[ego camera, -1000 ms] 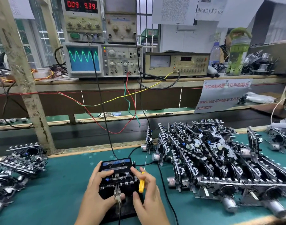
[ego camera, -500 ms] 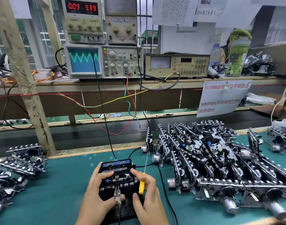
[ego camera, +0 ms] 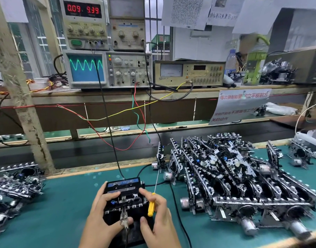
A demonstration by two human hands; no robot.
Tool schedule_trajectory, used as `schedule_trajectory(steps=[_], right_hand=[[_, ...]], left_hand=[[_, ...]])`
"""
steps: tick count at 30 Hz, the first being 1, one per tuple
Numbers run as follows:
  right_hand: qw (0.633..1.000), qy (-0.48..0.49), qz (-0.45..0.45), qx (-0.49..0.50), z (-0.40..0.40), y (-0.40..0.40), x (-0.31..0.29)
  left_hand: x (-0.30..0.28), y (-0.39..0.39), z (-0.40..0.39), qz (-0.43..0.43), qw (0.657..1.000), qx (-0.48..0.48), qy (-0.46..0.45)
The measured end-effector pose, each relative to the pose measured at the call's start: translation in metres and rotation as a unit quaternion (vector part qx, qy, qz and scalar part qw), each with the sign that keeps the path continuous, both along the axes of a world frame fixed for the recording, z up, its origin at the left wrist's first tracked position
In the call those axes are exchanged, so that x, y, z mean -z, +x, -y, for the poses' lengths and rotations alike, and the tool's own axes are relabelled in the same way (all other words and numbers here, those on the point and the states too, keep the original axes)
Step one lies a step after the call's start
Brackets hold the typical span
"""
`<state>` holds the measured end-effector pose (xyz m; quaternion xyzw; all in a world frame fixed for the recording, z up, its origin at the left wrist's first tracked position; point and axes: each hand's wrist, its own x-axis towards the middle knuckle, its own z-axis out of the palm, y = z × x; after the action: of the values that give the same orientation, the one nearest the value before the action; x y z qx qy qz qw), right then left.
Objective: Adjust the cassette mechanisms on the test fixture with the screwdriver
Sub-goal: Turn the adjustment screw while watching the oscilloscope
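Resting on the near edge of the green tabletop (ego camera: 60, 212), both hands frame a black test fixture (ego camera: 125, 199) that holds one cassette mechanism (ego camera: 128, 201) on its top. The left hand (ego camera: 101, 217) lies against the fixture's left side with its fingers spread, fingertips on the mechanism's upper face and thumb reaching toward a metal clip (ego camera: 124, 218) at the fixture's front edge. The right hand (ego camera: 157, 215) sits on the fixture's right side; its curled fingers pinch a yellow-handled screwdriver (ego camera: 151, 205), index finger stretched onto the mechanism, thumb pressed on the fixture's front. The screwdriver's thin shaft points up and away from the person, its tip in the air and not on the mechanism. A black cable (ego camera: 178, 212) runs along the tabletop just beside the right hand.

To the right, rows of cassette mechanisms (ego camera: 234, 179) stand packed on edge, their small silver motors facing forward. A smaller heap of mechanisms (ego camera: 15, 183) lies at the left edge of the tabletop.

Beyond the tabletop, red, green, yellow and black wires (ego camera: 135, 115) hang from a wooden shelf (ego camera: 100, 94). On the shelf an oscilloscope (ego camera: 107, 68) shows a green wave, a power supply (ego camera: 83, 22) stacked on it reads 0.09 and 9.39 in red digits, and a beige meter unit (ego camera: 189, 73) stands to the right. A printed sign (ego camera: 239, 106) leans against the shelf front, and a green bottle (ego camera: 255, 63) stands farther right.
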<state>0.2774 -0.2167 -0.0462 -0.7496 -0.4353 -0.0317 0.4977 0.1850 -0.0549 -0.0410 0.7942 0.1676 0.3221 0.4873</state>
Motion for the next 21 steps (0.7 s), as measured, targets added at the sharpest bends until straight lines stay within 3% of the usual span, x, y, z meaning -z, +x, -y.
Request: schedule_trajectory(steps=[21], right_hand=[[0.998, 0.027, -0.037, -0.031, 0.0005, 0.0008, -0.0022]], left_hand=[[0.0024, -0.0005, -0.0013, 0.001, 1.000, 0.003, 0.002]])
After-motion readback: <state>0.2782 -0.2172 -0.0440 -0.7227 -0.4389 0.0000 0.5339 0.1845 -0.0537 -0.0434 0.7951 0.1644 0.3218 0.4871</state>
